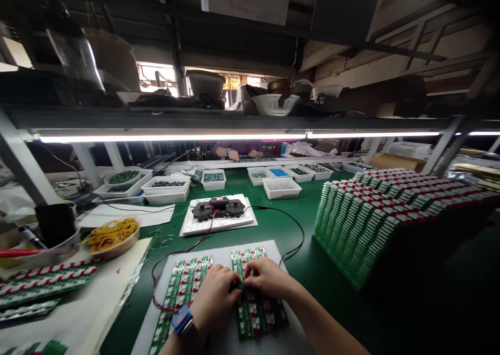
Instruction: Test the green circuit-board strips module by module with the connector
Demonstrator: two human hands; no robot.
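Observation:
Two green circuit board panels lie side by side on a grey mat (219, 334) at the near edge of the green bench. My left hand (214, 298) rests curled between the left panel (182, 287) and the right panel (253, 292), with a blue watch on its wrist. My right hand (265, 277) is curled on the right panel, fingertips meeting those of the left hand. Both hands pinch at one spot on the right panel; what they pinch is too small to make out.
A black fixture on a white tray (219, 214) sits behind the mat, red and black wires trailing from it. A tall stack of panels (371, 214) stands right. A bowl of yellow rubber bands (111, 235) and more panels (42, 282) lie left. White part bins (281, 188) line the back. Another person's hands (244, 153) work across the bench.

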